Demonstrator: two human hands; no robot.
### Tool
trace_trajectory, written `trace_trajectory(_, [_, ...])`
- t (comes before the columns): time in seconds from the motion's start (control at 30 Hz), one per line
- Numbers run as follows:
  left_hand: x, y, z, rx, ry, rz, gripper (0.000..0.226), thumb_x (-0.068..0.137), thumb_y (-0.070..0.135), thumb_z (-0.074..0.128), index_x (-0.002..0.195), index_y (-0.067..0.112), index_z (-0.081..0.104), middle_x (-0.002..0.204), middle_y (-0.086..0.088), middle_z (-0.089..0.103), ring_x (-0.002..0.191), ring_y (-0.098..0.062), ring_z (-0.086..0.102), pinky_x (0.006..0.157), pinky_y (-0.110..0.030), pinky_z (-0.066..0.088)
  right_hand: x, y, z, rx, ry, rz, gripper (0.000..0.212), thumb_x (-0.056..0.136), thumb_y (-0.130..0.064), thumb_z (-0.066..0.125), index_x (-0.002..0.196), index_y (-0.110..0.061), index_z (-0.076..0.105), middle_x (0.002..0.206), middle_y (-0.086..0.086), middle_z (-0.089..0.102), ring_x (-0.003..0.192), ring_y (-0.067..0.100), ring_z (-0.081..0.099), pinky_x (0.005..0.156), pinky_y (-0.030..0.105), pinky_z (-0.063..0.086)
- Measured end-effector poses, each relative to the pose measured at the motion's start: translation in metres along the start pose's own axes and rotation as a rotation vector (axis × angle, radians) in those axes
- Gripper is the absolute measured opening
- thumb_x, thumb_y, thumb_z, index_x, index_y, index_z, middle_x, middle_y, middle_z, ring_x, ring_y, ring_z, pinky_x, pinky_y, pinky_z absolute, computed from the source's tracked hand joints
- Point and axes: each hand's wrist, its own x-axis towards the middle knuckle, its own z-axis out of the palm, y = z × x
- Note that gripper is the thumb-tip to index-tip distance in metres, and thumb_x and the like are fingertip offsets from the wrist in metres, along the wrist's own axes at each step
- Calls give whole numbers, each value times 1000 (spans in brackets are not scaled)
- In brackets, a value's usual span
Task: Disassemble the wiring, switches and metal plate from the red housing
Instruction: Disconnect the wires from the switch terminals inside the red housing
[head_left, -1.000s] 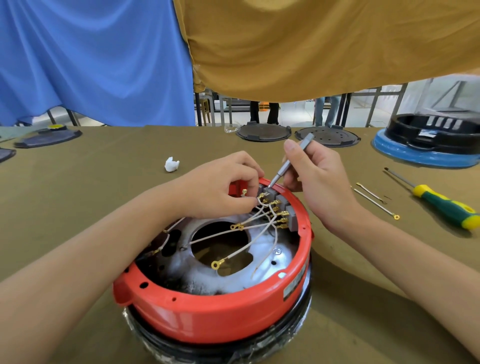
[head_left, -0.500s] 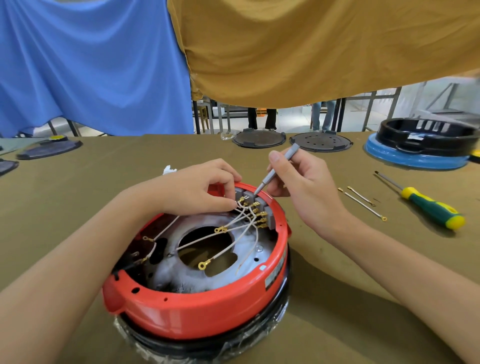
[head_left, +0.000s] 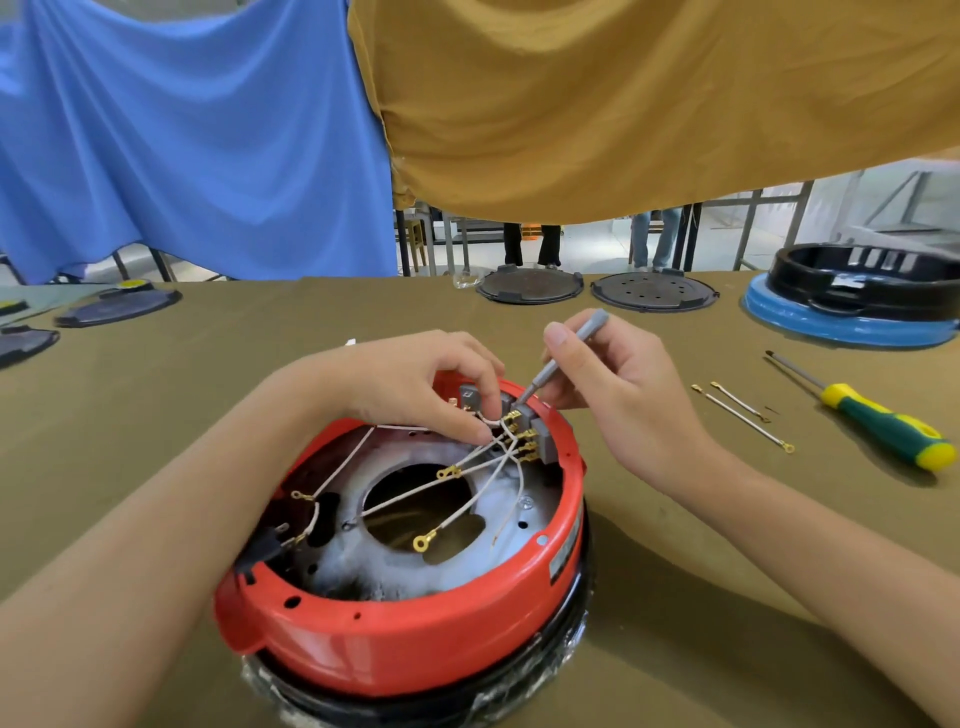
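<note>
The round red housing (head_left: 415, 644) sits upside down on a black base in front of me. Inside lies a grey metal plate (head_left: 363, 566) with a large central hole, crossed by white wires (head_left: 415, 496) with gold ring terminals. Grey switches (head_left: 545, 441) sit along the far right inner rim, with gold connectors. My left hand (head_left: 415, 384) pinches the wires beside the far switch. My right hand (head_left: 613, 384) grips a thin grey screwdriver (head_left: 561, 358), whose tip rests at the top of the switch block.
A green and yellow screwdriver (head_left: 878, 421) and two loose wires (head_left: 743, 415) lie on the olive cloth at right. Black round lids (head_left: 530, 286) and a blue-and-black housing (head_left: 857, 306) stand at the far edge. Blue and ochre cloths hang behind.
The view has shifted, so the housing sits lower and more central. Both hands stay at the switch block; the left fingers have slid slightly along the wires.
</note>
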Motion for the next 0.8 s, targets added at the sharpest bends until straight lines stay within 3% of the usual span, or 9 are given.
trace_trajectory(0.07, [1,-4,2,-31,3,18,8,82,32,79,87,35,74,127,8,59,108,8,55,97,-17,38,-1,0,2,-15,-11,-18,22,102,-27,55,83,-16,61,68,-5,66,64,9,66,63,24,55])
trace_trajectory(0.17, [2,-7,0,-33,5,25,4,84,33,77,87,34,75,126,7,60,112,10,54,100,-20,37,-1,0,3,-44,-12,-35,23,101,-30,54,84,-16,61,69,-5,65,65,9,65,64,25,54])
trace_trajectory(0.3, [8,-7,1,-27,41,25,6,85,31,77,84,36,74,122,4,62,112,-4,58,103,-35,41,3,0,1,-72,1,-26,25,100,-33,52,87,-13,61,70,-3,66,68,11,66,68,32,59])
trace_trajectory(0.47, [12,-7,2,-12,62,15,1,86,32,75,86,31,75,117,3,63,115,-14,58,103,-42,40,6,3,-2,-61,40,-1,23,103,-25,52,87,-10,60,66,-5,66,65,7,66,66,30,59])
trace_trajectory(0.67, [11,-8,4,-29,68,13,3,87,32,74,87,29,74,114,1,65,114,-14,56,98,-38,39,2,3,-1,-209,51,-40,23,101,-35,54,87,-18,62,72,0,69,67,15,70,66,45,60])
trace_trajectory(0.8, [10,-10,6,-57,89,17,4,87,31,75,89,28,75,113,3,66,117,-10,56,100,-35,39,1,1,-1,-319,27,-117,25,101,-36,52,89,-16,61,73,0,69,62,15,69,59,40,55])
